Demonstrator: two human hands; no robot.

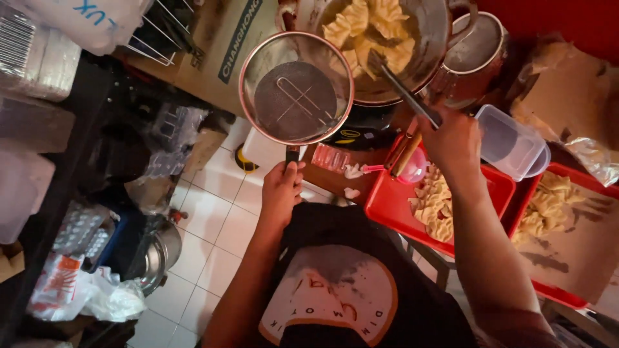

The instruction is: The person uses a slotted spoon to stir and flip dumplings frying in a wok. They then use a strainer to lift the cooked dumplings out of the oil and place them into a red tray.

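Note:
My left hand point(281, 189) grips the handle of a round metal mesh strainer point(296, 88), held level beside the frying pan. The strainer basket looks empty. My right hand point(453, 138) holds metal tongs point(403, 90) whose tips reach into a large metal wok point(393, 45) full of pale yellow fried dumplings point(371, 29). A red tray point(393, 206) with raw folded dumplings point(435, 206) lies under my right forearm.
A second red tray point(567, 293) lined with brown paper holds more dumplings at the right. A clear plastic container point(512, 142) sits between the trays; a metal pot point(477, 55) stands behind. Cardboard box, plastic bags and a steel pot crowd the tiled floor at left.

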